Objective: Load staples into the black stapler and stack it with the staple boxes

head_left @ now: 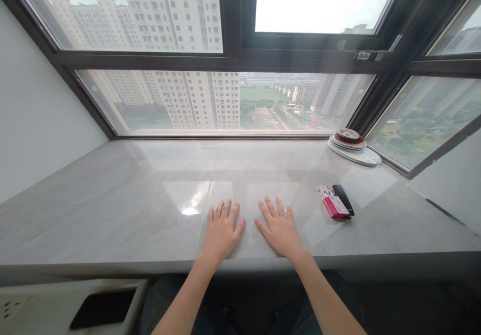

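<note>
My left hand point(222, 232) lies flat on the grey marbled window sill point(124, 214), palm down with the fingers spread. Beside it, a short gap to the right, my right hand point(278, 228) rests the same way, fingers apart. Neither holds anything. To the right of my right hand lies a small pink and white box point(333, 203). A black stapler-like object point(343, 201) sits against the box's right side; its exact kind is hard to make out.
A stack of plates or round discs point(349, 144) stands in the far right corner by the window frame point(225, 63). A dark thin pen-like item point(445, 211) lies near the right wall. Below the sill's front edge, a black phone-like slab point(103, 309) rests on a white surface at lower left.
</note>
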Demonstrator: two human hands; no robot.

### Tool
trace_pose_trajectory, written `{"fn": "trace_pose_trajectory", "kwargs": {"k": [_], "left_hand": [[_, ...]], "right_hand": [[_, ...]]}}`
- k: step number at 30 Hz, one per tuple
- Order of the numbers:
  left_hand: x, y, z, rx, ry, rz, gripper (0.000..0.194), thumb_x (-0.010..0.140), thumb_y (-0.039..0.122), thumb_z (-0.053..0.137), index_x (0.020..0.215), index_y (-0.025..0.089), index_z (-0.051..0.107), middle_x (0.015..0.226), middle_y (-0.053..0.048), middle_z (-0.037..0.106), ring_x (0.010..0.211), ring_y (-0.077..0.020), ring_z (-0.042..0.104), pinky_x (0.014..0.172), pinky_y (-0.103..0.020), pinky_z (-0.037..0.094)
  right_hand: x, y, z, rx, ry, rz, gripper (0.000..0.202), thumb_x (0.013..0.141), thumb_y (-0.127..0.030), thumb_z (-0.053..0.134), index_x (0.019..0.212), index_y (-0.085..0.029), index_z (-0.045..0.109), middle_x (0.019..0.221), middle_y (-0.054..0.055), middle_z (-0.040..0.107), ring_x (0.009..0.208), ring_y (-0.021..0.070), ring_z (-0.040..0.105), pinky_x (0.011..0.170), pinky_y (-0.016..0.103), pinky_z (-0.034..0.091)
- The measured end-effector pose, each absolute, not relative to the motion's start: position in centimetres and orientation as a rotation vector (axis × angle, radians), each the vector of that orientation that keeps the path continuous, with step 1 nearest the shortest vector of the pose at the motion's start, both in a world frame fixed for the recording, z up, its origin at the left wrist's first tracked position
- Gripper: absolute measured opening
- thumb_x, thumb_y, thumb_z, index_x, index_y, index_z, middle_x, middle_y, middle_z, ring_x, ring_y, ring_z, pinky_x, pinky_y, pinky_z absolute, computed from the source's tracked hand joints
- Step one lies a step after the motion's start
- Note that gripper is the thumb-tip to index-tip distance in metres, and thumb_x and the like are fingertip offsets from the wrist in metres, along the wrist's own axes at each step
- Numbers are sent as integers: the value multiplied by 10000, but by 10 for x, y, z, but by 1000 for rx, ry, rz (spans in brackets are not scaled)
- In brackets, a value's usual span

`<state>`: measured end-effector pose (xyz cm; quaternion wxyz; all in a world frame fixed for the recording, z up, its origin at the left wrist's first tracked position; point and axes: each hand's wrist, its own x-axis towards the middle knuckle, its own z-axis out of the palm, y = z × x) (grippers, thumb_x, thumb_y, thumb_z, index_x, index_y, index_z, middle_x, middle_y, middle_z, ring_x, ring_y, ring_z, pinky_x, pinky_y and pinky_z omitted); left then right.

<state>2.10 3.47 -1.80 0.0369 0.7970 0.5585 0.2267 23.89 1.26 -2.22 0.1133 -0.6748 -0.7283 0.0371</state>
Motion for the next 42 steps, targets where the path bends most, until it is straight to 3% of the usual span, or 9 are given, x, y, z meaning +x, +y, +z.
{"fn": "trace_pose_trajectory", "kwargs": {"k": [2,5,27,42], "left_hand": [[25,36,-20,2463,1674,669,609,979,565,464,1553,379,383,1646,-44,344,1547,-358,189,1234,-603,93],[27,38,-21,2454,1677,634,679,957,629,467,1579,389,336,1676,-24,287,1570,-356,126,1239,-620,38],[22,37,-25,2542,1766,469,687,997,662,333,1610,357,278,1696,3,227,1577,-304,146,1267,-565,95],[21,35,-24,2519,1736,510,680,997,651,362,1605,354,297,1689,-6,250,1574,-305,163,1268,-562,110]], "right_hand": [[241,11,-24,-1975,-2148,79,665,1026,-617,272,1639,-369,209,1717,-21,131,1578,351,14,1225,618,15],[241,9,-25,-1979,-2153,63,667,1026,-620,273,1640,-367,205,1717,-16,129,1578,352,23,1222,623,16],[243,9,-26,-1974,-2190,68,674,1029,-634,238,1644,-364,181,1720,-20,100,1581,340,10,1228,623,24],[246,8,-29,-1908,-2153,97,673,1020,-630,307,1635,-373,220,1713,-12,149,1581,340,35,1234,616,14]]}}
